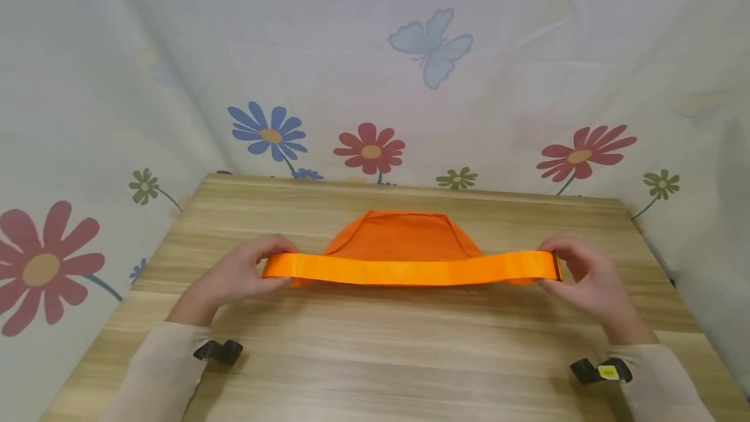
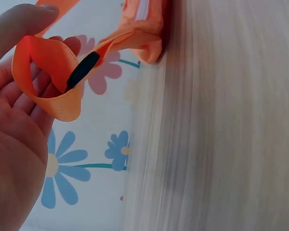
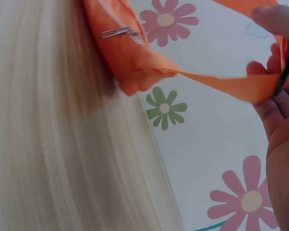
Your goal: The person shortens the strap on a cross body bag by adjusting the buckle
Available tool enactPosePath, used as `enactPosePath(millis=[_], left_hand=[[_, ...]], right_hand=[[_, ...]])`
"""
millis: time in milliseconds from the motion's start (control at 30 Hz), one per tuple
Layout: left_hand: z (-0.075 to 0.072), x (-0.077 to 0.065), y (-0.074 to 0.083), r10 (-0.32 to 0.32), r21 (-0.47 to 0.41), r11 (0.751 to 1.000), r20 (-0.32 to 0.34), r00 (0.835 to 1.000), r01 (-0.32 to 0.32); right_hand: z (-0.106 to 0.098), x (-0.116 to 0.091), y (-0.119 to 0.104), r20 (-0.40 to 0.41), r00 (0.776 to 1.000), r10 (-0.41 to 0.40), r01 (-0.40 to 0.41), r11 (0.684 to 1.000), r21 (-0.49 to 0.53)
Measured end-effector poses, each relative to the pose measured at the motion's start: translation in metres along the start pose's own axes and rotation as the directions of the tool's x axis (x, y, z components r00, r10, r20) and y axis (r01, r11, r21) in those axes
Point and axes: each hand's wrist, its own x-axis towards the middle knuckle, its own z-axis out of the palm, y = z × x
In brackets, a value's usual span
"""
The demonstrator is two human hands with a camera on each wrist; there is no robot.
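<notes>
An orange waist bag (image 1: 407, 236) lies on the wooden table, its body behind the bright orange strap (image 1: 404, 272) stretched across in front. My left hand (image 1: 243, 272) grips the strap's left end between thumb and fingers. In the left wrist view that end forms a loop with a black slider (image 2: 83, 70) beside the fingers. On the other side, my right hand (image 1: 592, 279) pinches the strap's right end, where a black buckle piece (image 3: 286, 71) shows in the right wrist view. A metal zipper pull (image 3: 116, 32) hangs on the bag's side.
The wood-grain table (image 1: 404, 357) extends around the bag on all sides. Behind and beside it hangs a pale cloth (image 1: 328, 31) printed with flowers and a butterfly. Black straps with small devices (image 1: 219, 351) sit on both wrists.
</notes>
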Motion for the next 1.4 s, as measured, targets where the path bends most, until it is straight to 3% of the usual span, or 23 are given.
enactPosePath(millis=[133,267,467,667,933,1400], left_hand=[[0.002,0.001,0.001,-0.050,-0.038,0.998,0.005,0.999,0.050],[0.001,0.001,0.000,-0.077,-0.032,0.996,0.018,0.997,0.077],[-0.002,0.000,-0.001,0.011,0.081,0.997,0.025,1.000,-0.013],[0.000,0.006,-0.005,0.092,0.181,0.979,-0.010,0.996,-0.089],[0.006,0.011,0.004,0.087,0.119,0.989,-0.039,0.995,-0.082],[0.003,0.018,0.004,0.103,0.201,0.975,-0.028,0.994,-0.095]], right_hand=[[0.003,0.000,0.004,0.008,1.000,0.015,-0.015,1.000,-0.012],[-0.001,-0.004,0.009,0.015,0.998,0.064,-0.062,0.991,-0.122],[-0.013,-0.002,0.014,0.049,0.998,0.024,-0.008,0.956,-0.294],[-0.017,0.003,0.010,0.099,0.995,-0.018,0.055,0.920,-0.388],[-0.021,-0.002,0.015,0.092,0.995,0.029,0.018,0.882,-0.471],[-0.025,-0.008,0.021,0.109,0.994,0.021,0.038,0.859,-0.510]])
